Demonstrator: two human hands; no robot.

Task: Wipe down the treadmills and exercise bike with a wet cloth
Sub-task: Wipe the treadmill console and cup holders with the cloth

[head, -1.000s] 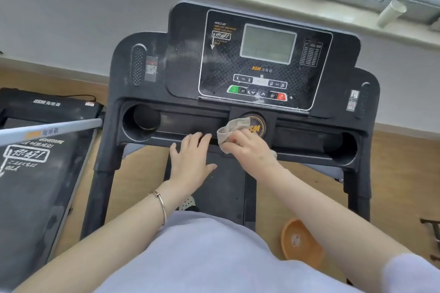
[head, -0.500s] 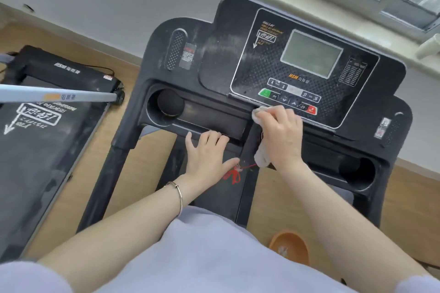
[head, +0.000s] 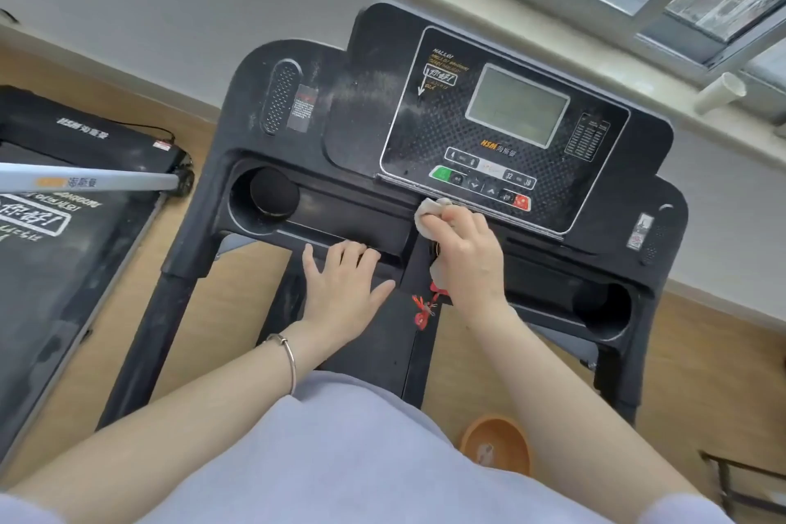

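Tight quarters around the treadmill console: the wall sits close behind it. A second treadmill lies to its left across a narrow strip of wood floor, its grey handrail pointing at the console's left upright. Below the console, bare floor shows between the uprights. That's the open room.

Now the hands, and they're apart. The right hand is curled round the cloth, pressing it against the lower lip of the button panel, just under the arrow keys and left of the red button. The left hand lies flat beside it, fingers straight, on the front rail of the console's tray, with a bracelet on the wrist.

A red cord dangles below the console's centre, between the two wrists.

Most of the cloth is buried under the right hand's fingers, with only a white wad poking out on top. The orange basin under the console is partly covered by the person's clothing. The second treadmill runs off the left edge, and a dark frame at the lower right is cut off and unreadable.
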